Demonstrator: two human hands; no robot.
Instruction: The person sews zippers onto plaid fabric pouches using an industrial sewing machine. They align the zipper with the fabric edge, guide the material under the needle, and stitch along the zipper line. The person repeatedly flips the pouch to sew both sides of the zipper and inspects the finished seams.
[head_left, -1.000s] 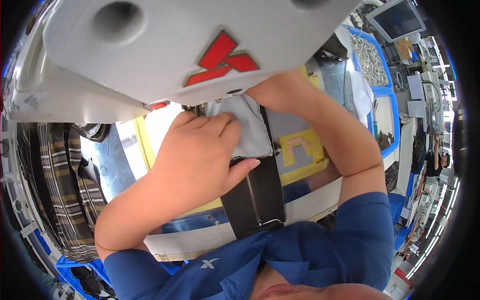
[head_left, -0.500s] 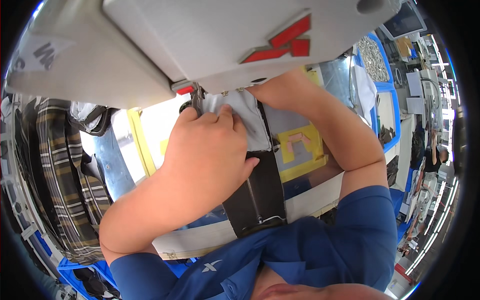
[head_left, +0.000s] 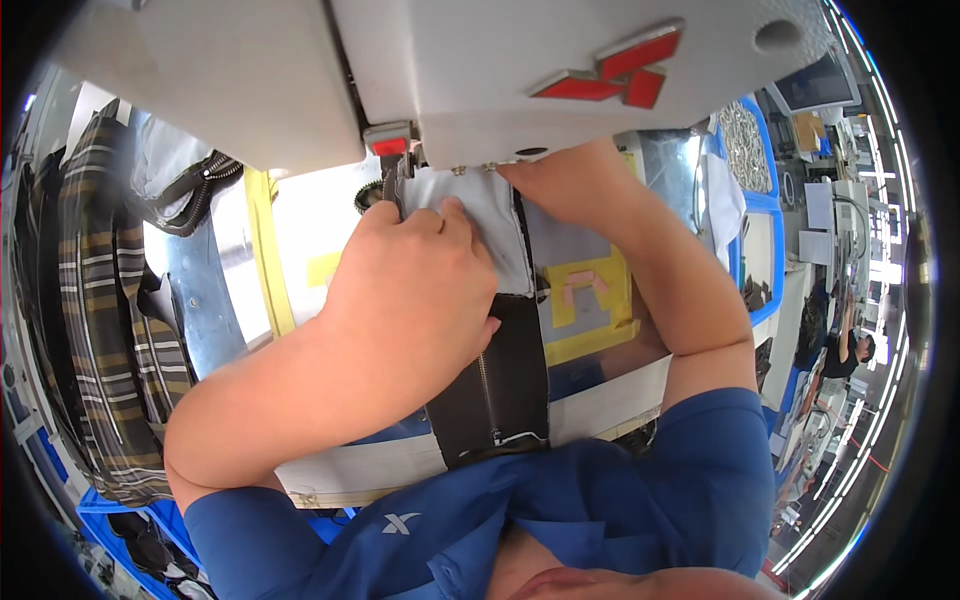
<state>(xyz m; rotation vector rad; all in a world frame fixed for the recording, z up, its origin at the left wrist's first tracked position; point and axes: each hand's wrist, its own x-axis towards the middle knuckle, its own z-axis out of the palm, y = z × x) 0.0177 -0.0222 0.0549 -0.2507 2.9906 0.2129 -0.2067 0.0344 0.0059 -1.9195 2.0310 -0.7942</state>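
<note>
A pale grey sewing machine head (head_left: 450,80) fills the top of the view. Beneath its presser foot area (head_left: 392,172) lies a whitish cloth piece (head_left: 500,235) with dark edging, joined to a black strip (head_left: 500,370) with a zipper down it, which runs back toward my body. My left hand (head_left: 415,275) rests on the cloth, its bent fingertips pressing it close beside the foot and its thumb apart over the black strip. My right hand (head_left: 560,180) reaches to the cloth's far right edge; its fingers are hidden behind the machine head.
Yellow tape (head_left: 590,345) marks the table right of the strip; another yellow strip (head_left: 268,250) lies left. Plaid fabric pieces (head_left: 105,330) hang at the left, near a dark zipper (head_left: 195,195). Blue bins (head_left: 765,250) stand at the right, one with small metal parts. A person (head_left: 848,350) is far right.
My view has shifted slightly, so the machine head and bench sit differently in the picture. Both hands keep nearly the same place on the cloth.
</note>
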